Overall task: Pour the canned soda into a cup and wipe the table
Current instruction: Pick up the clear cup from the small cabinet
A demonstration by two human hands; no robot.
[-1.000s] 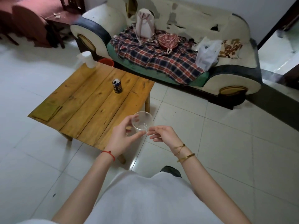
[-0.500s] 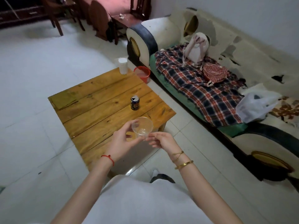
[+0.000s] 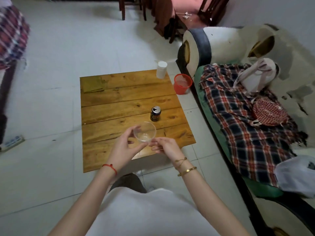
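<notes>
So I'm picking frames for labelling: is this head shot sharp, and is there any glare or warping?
Head view: the soda can and clear cup in the left hand are fairly sharp; the patterned cloth at far left is smeared; wide-angle bending curves the sofa; soft light, with faint sheen on the floor tiles.

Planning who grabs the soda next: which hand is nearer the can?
Right, narrowly. The right hand sits just below the can, near the cup; the left hand lies farther to the can's lower left.
</notes>
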